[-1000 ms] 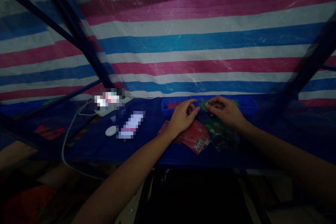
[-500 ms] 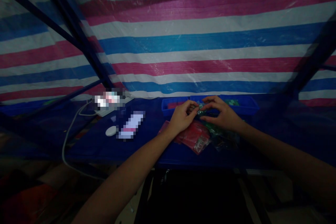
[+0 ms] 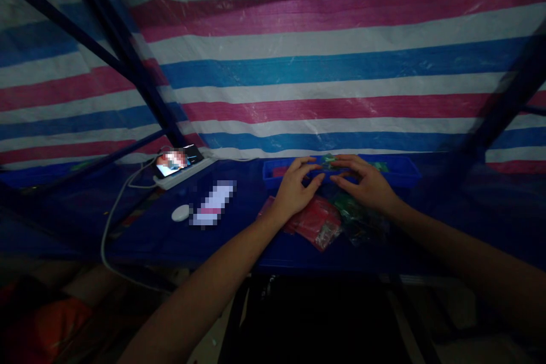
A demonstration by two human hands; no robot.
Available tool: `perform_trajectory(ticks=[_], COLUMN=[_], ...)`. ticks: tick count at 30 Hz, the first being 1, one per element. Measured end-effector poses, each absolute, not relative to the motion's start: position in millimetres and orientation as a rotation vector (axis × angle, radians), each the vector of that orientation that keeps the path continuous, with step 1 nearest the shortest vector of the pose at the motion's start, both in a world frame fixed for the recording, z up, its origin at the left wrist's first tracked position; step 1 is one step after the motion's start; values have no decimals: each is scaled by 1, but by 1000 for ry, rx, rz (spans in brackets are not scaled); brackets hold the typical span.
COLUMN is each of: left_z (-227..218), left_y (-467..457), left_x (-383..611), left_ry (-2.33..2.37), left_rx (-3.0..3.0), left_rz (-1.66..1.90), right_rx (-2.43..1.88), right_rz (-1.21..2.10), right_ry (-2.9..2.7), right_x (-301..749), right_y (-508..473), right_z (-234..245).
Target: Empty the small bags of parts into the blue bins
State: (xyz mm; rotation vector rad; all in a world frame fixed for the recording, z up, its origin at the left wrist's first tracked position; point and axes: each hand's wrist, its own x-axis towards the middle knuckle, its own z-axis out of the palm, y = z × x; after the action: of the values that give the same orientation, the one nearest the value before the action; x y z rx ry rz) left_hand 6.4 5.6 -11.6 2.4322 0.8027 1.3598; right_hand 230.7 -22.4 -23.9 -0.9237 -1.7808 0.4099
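We see the small green packet in the gap between the two hands, over the blue tray towards the far edge of the counter. From the left hand it lies to the right and a little beyond the fingertips; from the right hand it lies to the left, and that hand looks the nearer. It seems slightly longer from side to side than from front to back, but it is too small and dim for us to be sure of its long axis.

Each grip is parted, thumb and forefinger curved with a modest gap between them, and we see nothing clasped in either. An upper fingertip of the right hand appears to meet the packet's right side; whether it truly touches, we cannot tell. The left fingertips stop just beside it.

Nearer the counter's front edge, we find red packets below the left hand, and darker green packets beside them, below the right hand.
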Motion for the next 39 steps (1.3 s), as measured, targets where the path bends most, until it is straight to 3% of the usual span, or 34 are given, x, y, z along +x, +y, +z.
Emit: perform_trajectory(ticks=[9,21,28,33,39], left_z=[-9,-5,-8,-10,-7], left_y=[-1,-1,-7,-9,-9], left_x=[10,7,9,10,11], left_ry=[671,656,478,440,445], left_rx=[2288,2452,2635,2671,2684], left_rz=[1200,1266,1054,990,1018], right_rx=[-789,-869,-1047,-1131,-993], right_rz=[150,136,612,587,921], right_ry=[-2095,-1878,-1561,-1567,-1504], right_x=[225,226,230,231,230], right_y=[-34,-37,-30,-22,-24], right_z=[-13,-8,-15,-20,-12])
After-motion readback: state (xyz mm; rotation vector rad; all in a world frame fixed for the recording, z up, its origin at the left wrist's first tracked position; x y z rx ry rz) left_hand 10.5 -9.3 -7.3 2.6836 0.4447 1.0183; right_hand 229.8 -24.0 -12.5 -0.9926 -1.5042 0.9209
